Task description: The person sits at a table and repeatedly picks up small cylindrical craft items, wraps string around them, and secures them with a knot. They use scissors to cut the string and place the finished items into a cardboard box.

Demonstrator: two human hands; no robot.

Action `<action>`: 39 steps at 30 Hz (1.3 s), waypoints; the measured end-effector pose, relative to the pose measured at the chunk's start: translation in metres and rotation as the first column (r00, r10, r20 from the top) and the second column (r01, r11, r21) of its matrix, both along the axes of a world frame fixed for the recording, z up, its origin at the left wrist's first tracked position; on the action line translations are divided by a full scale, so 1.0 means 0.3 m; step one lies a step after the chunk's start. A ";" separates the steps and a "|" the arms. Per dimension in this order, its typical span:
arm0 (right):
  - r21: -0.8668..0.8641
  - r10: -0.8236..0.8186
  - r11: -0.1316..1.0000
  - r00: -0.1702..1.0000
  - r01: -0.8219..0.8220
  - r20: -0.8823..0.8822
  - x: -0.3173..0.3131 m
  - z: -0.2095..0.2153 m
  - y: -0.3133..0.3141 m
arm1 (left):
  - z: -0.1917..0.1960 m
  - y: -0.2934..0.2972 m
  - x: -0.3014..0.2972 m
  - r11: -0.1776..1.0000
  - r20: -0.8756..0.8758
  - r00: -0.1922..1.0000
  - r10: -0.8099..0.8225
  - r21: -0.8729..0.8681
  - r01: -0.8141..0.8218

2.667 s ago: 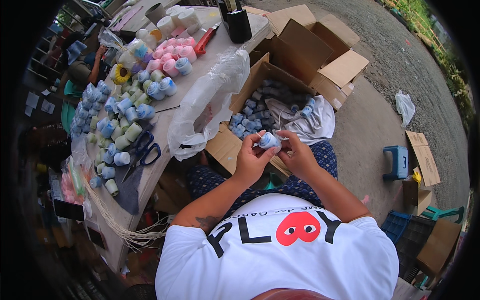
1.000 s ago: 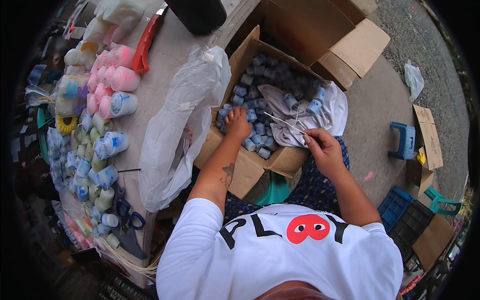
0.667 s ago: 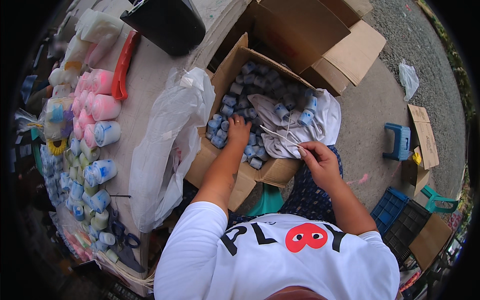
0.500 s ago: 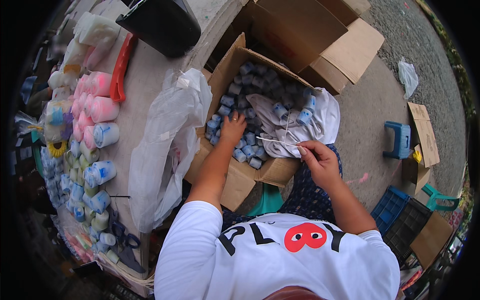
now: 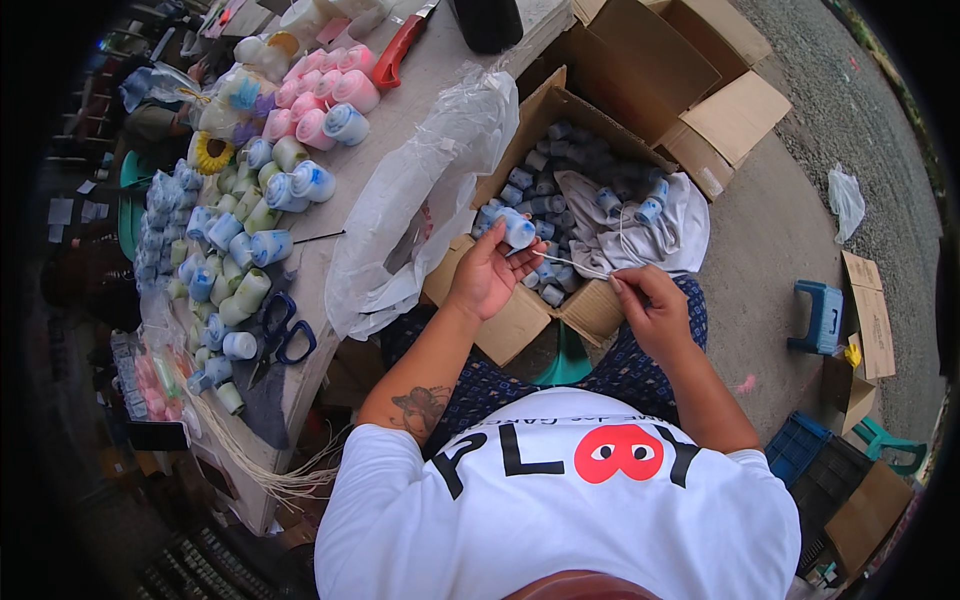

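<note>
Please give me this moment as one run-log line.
left hand: holds pale blue thread spool | right hand: pinches white string | below: open cardboard box of spools

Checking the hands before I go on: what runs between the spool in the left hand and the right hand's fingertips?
In the head view, a thin pale string stretches from the light blue spool in the left hand to the right hand.

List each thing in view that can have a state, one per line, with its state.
left hand: palm up, holding a light blue spool.
light blue spool: lifted above the box, on its side.
right hand: fingers pinched on a white string.
white string: stretched between the hands.
cardboard box: open, flaps out, holding spools.
clear plastic bag: crumpled, draped over the table edge.
scissors: lying on the table.
</note>
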State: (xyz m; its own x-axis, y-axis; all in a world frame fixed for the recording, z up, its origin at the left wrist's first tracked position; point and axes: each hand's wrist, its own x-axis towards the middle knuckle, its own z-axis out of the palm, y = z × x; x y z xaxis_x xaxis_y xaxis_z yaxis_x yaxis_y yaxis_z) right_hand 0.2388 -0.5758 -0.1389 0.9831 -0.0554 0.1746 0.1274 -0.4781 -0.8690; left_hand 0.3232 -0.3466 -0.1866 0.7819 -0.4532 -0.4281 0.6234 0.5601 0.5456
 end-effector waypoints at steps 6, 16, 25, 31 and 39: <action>-0.045 0.058 0.998 0.991 -0.053 0.121 -0.068 0.035 0.062 | 0.051 0.055 -0.127 0.996 0.029 0.996 0.086 -0.028 -0.085; 0.006 0.076 0.997 0.984 -0.078 0.163 -0.114 0.036 0.066 | 0.081 0.016 -0.208 0.993 0.037 0.992 0.118 -0.001 -0.118; -0.005 0.075 0.997 0.983 -0.076 0.168 -0.106 0.021 0.073 | 0.063 -0.036 -0.225 0.995 0.045 0.994 0.099 0.012 -0.099; -0.039 0.082 0.996 0.979 -0.076 0.185 -0.077 0.005 0.078 | 0.077 -0.108 -0.264 0.996 0.136 0.989 0.055 0.056 -0.063; -0.089 0.137 0.987 0.991 -0.136 -0.001 -0.077 -0.040 0.080 | 0.099 -0.137 -0.282 0.972 0.223 0.971 0.089 0.193 -0.133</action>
State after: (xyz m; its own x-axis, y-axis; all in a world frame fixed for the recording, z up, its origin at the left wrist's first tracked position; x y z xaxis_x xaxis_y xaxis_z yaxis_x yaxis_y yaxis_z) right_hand 0.2156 -0.5519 -0.1508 0.9795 0.0952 0.1778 0.2010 -0.5314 -0.8230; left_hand 0.2385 -0.3879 -0.1569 0.9049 -0.2786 -0.3219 0.4216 0.4816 0.7683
